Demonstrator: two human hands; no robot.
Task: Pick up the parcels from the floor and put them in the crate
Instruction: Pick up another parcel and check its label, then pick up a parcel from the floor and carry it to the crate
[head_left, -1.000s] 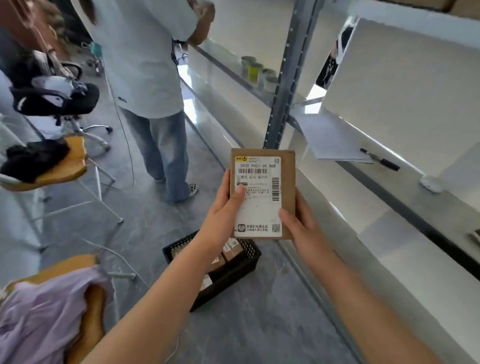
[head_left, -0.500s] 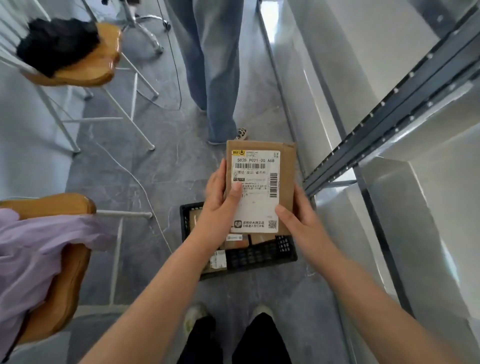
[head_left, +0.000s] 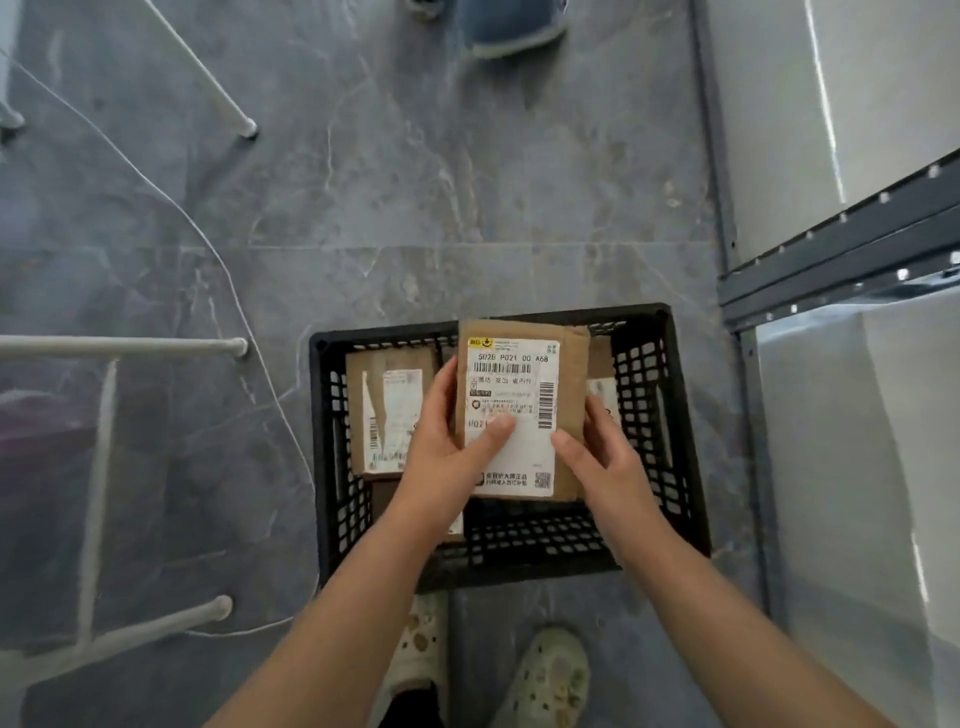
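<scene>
Two hands on one brown parcel (head_left: 519, 410), head view: left hand (head_left: 447, 457) clamps its left edge, thumb on the label; right hand (head_left: 605, 460) grips the right edge. Parcel held label-up above the black crate (head_left: 670, 415). Another parcel (head_left: 389, 415) lies inside crate, left side.

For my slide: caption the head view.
Both hands hold a labelled brown cardboard parcel over the black plastic crate.
</scene>
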